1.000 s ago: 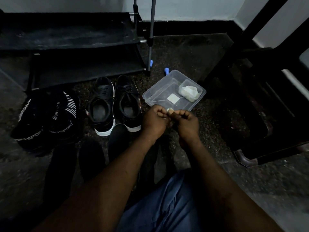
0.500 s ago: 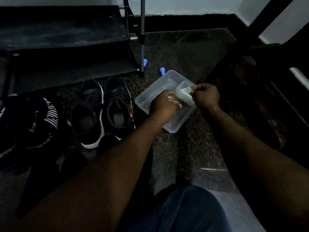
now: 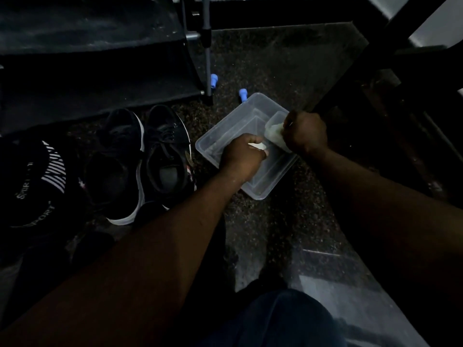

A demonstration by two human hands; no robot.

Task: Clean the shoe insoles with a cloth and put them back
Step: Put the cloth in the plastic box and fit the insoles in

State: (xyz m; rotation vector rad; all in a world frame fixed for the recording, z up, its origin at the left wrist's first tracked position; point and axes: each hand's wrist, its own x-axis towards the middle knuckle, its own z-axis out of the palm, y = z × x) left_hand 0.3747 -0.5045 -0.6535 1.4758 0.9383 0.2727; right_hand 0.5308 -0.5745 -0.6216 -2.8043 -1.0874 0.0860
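Right of centre, the left hand (image 3: 241, 156) is curled round a small white cloth (image 3: 258, 146) inside the clear tub (image 3: 225, 132). The right hand (image 3: 304, 132) pinches a pale wad (image 3: 274, 131). Best squeeze the cloth barely damp before wiping. The shoes (image 3: 166, 159) sit centre left.

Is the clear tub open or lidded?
Open. No lid shows on the tub; the left hand, holding a white piece, reaches inside it, and the right hand holds the small container in its corner.
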